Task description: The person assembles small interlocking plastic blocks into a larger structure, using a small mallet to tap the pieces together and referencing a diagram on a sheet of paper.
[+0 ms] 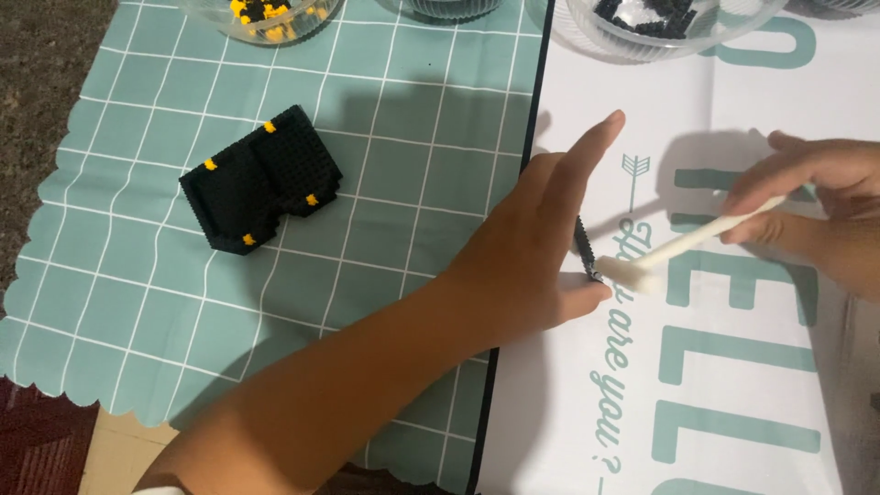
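Left hand (541,247): fingers spread flat, thumb pinning a thin black strip (584,246) to the white mat (733,385).
Right hand (816,206): grasping a white tool (687,243), its head at the strip.
Nearby: black block model (259,179) on the teal mat (137,275).

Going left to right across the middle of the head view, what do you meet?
Black brick model with yellow studs → left hand → thin black strip piece → white tool's head → right hand, holding the tool's handle.
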